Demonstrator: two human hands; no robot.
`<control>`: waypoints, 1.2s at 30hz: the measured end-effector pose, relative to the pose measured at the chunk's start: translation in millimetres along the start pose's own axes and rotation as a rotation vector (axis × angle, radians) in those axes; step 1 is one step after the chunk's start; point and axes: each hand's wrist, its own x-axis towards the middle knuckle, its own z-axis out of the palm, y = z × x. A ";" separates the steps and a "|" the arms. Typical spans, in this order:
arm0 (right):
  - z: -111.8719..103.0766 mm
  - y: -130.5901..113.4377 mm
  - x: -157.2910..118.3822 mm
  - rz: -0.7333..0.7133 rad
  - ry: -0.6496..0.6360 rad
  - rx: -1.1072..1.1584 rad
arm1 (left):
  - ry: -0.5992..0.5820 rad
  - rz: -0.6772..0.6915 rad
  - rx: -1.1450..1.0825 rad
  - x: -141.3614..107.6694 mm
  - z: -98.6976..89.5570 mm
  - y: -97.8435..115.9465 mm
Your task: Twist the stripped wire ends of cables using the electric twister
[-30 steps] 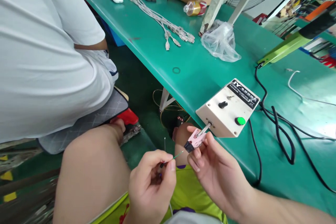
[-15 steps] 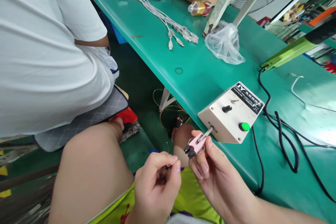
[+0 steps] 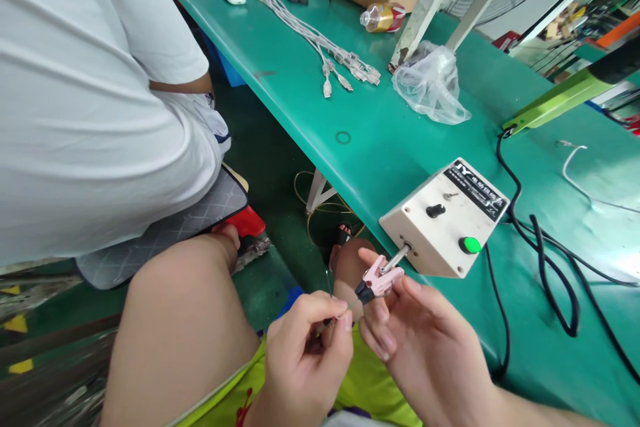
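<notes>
I see the pink clip pointing lengthwise from the box toward the left hand, which pinches wire. Right hand loosely parted beside the clip.

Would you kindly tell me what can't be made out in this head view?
Head view throughout:
Inside the left hand: hidden by its curled fingers.
Whether the pink clip grips the thin wire: too small, blurred.
Machine label: small print too blurred.
Co-worker: head cut off by the frame.

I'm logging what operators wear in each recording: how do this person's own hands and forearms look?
The left hand and right hand are gloveless, with no ring visible on the fingers. No sleeve or watch shows on the right forearm.
</notes>
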 end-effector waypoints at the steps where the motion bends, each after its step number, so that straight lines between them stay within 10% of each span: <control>1: -2.0 1.3 -0.4 0.024 -0.010 0.010 | 0.002 0.010 0.001 0.4 0.2 0.1; 14: -16.9 25.1 -6.8 0.205 -0.115 -0.119 | 0.093 0.186 0.044 -12.5 -6.7 0.4; 36: -9.5 22.3 -8.1 0.195 -0.128 -0.103 | -0.226 0.279 -0.158 2.4 -15.7 0.3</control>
